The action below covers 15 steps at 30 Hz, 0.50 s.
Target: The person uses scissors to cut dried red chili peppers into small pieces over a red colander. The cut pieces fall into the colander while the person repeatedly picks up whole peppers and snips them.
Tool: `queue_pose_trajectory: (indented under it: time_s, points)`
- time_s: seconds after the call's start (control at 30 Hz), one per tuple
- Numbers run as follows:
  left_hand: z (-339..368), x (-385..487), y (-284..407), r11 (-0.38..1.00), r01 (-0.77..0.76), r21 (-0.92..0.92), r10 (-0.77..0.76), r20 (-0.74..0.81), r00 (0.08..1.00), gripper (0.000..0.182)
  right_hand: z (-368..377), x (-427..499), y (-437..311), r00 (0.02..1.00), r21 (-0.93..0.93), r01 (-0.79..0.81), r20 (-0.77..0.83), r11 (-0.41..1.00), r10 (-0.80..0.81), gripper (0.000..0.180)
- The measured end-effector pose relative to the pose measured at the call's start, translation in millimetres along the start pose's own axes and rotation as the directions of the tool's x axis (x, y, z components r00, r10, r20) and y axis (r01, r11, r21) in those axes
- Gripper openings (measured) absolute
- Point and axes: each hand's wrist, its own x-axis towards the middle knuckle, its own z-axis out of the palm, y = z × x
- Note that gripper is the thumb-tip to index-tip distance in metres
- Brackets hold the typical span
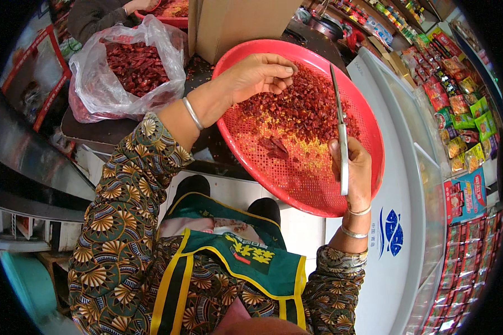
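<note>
A round red plastic sieve basket (251,165) lies before me with cut dried red chilies (314,100) and yellow seeds (314,153) in it. My right hand (354,167) holds a pair of metal scissors (343,146) over the basket's right side, blades pointing up and away from me. Over the upper left part of the basket is my left hand (264,77), its fingers curled and thumb near the index fingertip; whether something small is pinched there I cannot tell. A few larger chili pieces (273,147) lie on the mesh below it.
At the left, a clear plastic bag (90,90) of whole dried chilies (136,69) stands on a dark table (84,130). A cardboard box (243,25) is behind the basket. Another person's hand (140,5) reaches to a second red basket (176,21). A white freezer (396,176) stands right.
</note>
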Motion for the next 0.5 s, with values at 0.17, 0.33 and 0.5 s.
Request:
queue_pose_trajectory:
  time_s: [0.17,0.33,0.5]
  points:
    - [7,-3,4,0.999,0.025,0.046,-0.026,0.002,1.0,0.027,7,9,7,0.996,-0.154,0.051,-0.059,0.987,-0.061,0.034]
    - [8,-5,0,0.998,-0.003,0.064,0.003,0.0,1.0,0.024,10,0,13,0.99,-0.231,0.112,-0.059,0.966,-0.129,0.031]
    - [7,-4,-1,0.993,-0.049,0.104,0.046,0.037,0.998,0.023,11,-7,16,0.984,-0.304,0.15,-0.05,0.941,-0.173,0.029]
